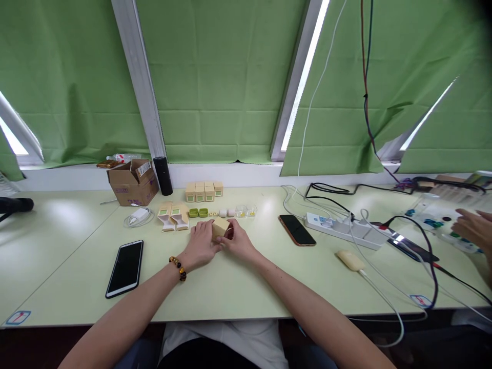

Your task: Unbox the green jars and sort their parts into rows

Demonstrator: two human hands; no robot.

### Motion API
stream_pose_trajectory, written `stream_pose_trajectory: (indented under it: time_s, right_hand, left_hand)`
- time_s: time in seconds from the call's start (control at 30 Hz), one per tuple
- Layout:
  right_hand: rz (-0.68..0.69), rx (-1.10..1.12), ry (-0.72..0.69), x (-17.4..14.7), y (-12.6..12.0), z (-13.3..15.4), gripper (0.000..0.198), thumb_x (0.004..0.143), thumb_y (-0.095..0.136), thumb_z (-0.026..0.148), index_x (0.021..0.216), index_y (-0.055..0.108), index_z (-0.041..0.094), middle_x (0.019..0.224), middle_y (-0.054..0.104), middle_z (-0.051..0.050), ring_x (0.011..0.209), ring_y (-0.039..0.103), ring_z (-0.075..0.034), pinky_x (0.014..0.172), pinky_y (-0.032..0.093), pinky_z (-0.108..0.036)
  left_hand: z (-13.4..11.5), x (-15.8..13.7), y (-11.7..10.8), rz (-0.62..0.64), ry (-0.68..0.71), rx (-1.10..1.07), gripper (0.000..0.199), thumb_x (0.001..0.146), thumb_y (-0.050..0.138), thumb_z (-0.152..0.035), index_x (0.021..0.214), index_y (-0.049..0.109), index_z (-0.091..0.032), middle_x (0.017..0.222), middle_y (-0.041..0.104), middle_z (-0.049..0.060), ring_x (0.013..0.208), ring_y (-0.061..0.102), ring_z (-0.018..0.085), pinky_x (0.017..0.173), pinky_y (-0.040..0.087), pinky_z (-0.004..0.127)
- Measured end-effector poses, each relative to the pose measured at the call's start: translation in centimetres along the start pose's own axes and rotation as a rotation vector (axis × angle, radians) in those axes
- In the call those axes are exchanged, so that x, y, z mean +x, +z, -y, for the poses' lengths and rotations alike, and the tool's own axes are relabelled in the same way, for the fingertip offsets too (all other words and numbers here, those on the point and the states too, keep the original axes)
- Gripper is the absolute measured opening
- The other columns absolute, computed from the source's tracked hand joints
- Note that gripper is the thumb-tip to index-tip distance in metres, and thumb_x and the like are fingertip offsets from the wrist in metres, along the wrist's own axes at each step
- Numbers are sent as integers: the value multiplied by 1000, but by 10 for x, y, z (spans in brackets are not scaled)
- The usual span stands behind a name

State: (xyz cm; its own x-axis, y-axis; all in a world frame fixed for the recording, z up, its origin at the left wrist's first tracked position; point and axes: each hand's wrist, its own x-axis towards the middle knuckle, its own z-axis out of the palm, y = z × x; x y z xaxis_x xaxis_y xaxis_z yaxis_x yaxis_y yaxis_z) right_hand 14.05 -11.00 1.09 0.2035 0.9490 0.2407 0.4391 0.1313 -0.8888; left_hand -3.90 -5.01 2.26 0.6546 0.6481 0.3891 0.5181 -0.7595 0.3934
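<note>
A small cream cardboard box [220, 226] is held tilted just above the table, between both hands. My left hand [200, 242], with a beaded bracelet at the wrist, is closed on its left side. My right hand [239, 241] grips the right side, where a flap seems to stick out. Just beyond lie two opened boxes [166, 216], two green square cups [198, 212], tiny pale pieces [212, 213], two whitish-pink round pieces [226, 212] and two clear domed covers [246, 210]. Several closed boxes [200, 191] stand in a row behind them.
A phone [125, 268] lies left, another phone [296, 229] right. A charger with cable [139, 216], brown carton [133, 183] and black cylinder [163, 176] stand back left. Rightward are a power strip [346, 229], cables, a cream mouse-shaped device [350, 260] and another person's hand [474, 228].
</note>
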Motion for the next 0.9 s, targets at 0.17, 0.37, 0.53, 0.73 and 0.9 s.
stream_pose_trajectory:
  time_s: [0.17,0.37,0.53,0.73,0.9]
  right_hand:
    - [67,142,-58,-2,2,2,56,89,69,45,134,44,23,104,69,-5,80,69,-19,76,56,-37]
    - [-38,6,-188,-3,-7,11,36,90,64,32,124,57,23,122,69,-10,104,67,-24,83,58,-39]
    - [-41,-59,-294,-9,-5,16,59,85,63,18,141,45,24,121,65,-10,103,66,-23,85,61,-40]
    - [-19,-145,-336,-15,-4,21,69,86,59,14,150,35,25,125,61,-11,106,64,-24,93,59,-45]
    - [6,-194,-343,-18,-6,25,74,87,58,15,154,28,23,133,58,-15,111,63,-27,98,57,-50]
  left_hand:
    - [0,2,0,-112,111,88,49,94,63,-30,140,48,-18,133,59,16,122,57,35,102,49,53]
    - [-1,2,-9,-150,223,99,51,90,62,-14,138,49,-19,132,59,15,129,51,34,105,51,53]
    - [-8,-1,-10,-144,319,166,56,86,49,-1,139,47,-17,133,56,17,130,50,34,102,54,52]
    - [-12,0,-11,-155,346,277,51,88,44,1,136,48,-15,127,58,18,122,54,34,98,54,51]
    - [-12,0,-11,-150,357,306,53,89,41,1,139,46,-14,129,58,20,125,54,35,99,53,53]
